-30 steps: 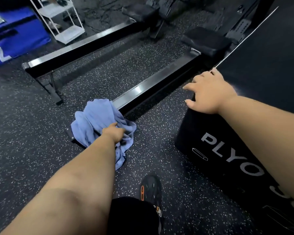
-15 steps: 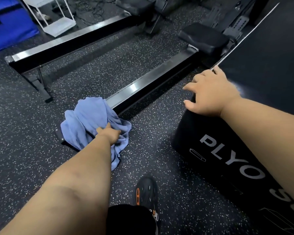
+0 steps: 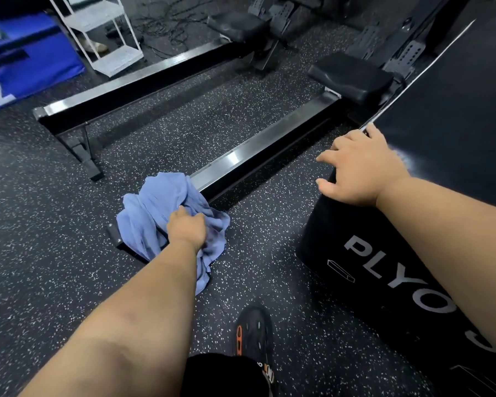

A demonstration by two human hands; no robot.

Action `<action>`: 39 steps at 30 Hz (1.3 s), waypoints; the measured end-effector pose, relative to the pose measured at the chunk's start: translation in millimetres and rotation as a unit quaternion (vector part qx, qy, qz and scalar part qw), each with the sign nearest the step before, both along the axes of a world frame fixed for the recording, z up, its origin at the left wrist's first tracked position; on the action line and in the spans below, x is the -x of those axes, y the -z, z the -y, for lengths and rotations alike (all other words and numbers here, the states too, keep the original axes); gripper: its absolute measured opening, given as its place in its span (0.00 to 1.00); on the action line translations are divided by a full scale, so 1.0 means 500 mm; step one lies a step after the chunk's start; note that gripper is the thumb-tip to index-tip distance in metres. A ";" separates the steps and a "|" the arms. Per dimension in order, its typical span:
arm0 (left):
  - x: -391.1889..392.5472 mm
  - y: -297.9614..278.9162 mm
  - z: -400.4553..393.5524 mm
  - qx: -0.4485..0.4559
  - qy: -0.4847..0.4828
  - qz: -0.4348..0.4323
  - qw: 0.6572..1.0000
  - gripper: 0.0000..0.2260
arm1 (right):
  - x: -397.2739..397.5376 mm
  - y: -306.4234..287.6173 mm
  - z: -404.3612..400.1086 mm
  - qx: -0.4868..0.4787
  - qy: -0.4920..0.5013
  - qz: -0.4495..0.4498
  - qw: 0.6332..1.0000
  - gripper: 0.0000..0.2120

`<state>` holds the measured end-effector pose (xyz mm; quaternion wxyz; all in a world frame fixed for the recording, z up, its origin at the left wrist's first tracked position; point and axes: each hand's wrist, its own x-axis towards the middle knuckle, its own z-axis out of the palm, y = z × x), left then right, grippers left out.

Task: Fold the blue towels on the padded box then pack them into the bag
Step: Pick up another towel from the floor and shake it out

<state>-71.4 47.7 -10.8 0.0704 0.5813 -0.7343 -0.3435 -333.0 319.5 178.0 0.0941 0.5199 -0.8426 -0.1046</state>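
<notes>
Down on the dark speckled rubber floor (image 3: 55, 253) lies a soft, crumpled light-blue cloth towel (image 3: 152, 213). It sits bunched up over the near end of a long black and silver metal rail (image 3: 258, 156), and one loose corner hangs toward the person. The left hand (image 3: 187, 228) is on top of the towel with its fingers curled into the cloth, gripping a handful of it. The right hand (image 3: 358, 170) rests flat on the corner of the big black padded box (image 3: 455, 133), fingers spread apart and holding nothing. White letters on the side of the box read "PLYO". A black padded seat (image 3: 352, 78) sits on the rail, just beside the far edge of the box. Near the bottom, a black shoe with orange marks (image 3: 254, 330) stands on the floor. Farther away are a white wire shelf (image 3: 103, 32) and a blue padded block (image 3: 26, 58).
</notes>
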 end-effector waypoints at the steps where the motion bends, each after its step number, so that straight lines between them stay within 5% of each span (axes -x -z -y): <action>1: -0.004 -0.003 0.002 -0.001 -0.023 -0.036 0.999 0.07 | 0.000 -0.001 0.000 -0.001 0.001 0.001 1.000 0.32; 6: -0.012 -0.055 0.031 -0.009 -0.175 -0.088 0.980 0.18 | 0.002 0.003 0.002 0.001 -0.004 -0.003 1.000 0.33; 16: 0.015 -0.108 0.034 -0.115 -0.293 -0.262 0.912 0.18 | 0.009 0.010 0.001 0.009 -0.010 -0.002 1.000 0.33; 18: 0.035 -0.143 0.031 -0.095 -0.281 -0.308 0.904 0.06 | 0.008 0.009 0.002 0.005 -0.008 -0.001 1.000 0.33; 29: 0.041 -0.445 -0.063 0.099 -0.103 -0.449 0.882 0.07 | -0.003 -0.019 -0.014 0.004 -0.018 0.037 0.999 0.35; 34: -0.005 -0.559 -0.176 0.023 -0.017 -0.496 0.868 0.10 | -0.055 -0.047 -0.045 0.047 0.033 0.171 0.984 0.39; 39: -0.046 -0.653 -0.281 -0.074 0.071 -0.527 0.844 0.16 | -0.202 -0.092 -0.111 0.241 0.049 0.380 0.892 0.32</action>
